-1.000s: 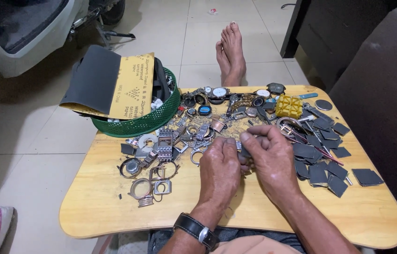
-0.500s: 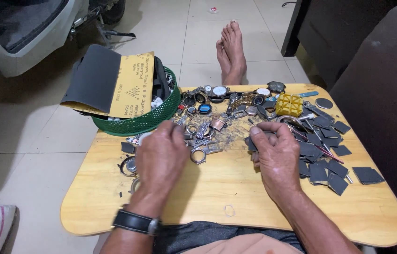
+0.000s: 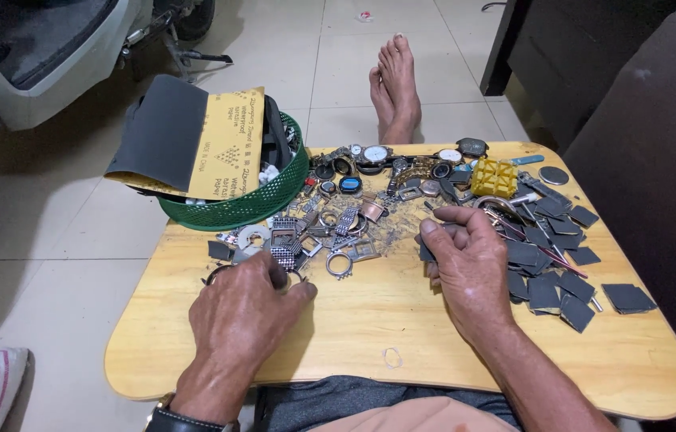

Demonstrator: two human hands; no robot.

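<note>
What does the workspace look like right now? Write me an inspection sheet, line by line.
Surface: small wooden lap table, dusty at the middle.
Job's things: watch cases and rings under and beside the left hand; dark part in the right hand.
Clutter: green basket with sandpaper sheets, cut sandpaper squares, yellow block.
Grippers: both hands resting on the table.
Cables: nothing seen.
Surroundings: tiled floor, bare feet, dark furniture.

Left hand (image 3: 244,314) lies palm-down, fingers curled; right hand (image 3: 470,268) rests loosely cupped.
</note>
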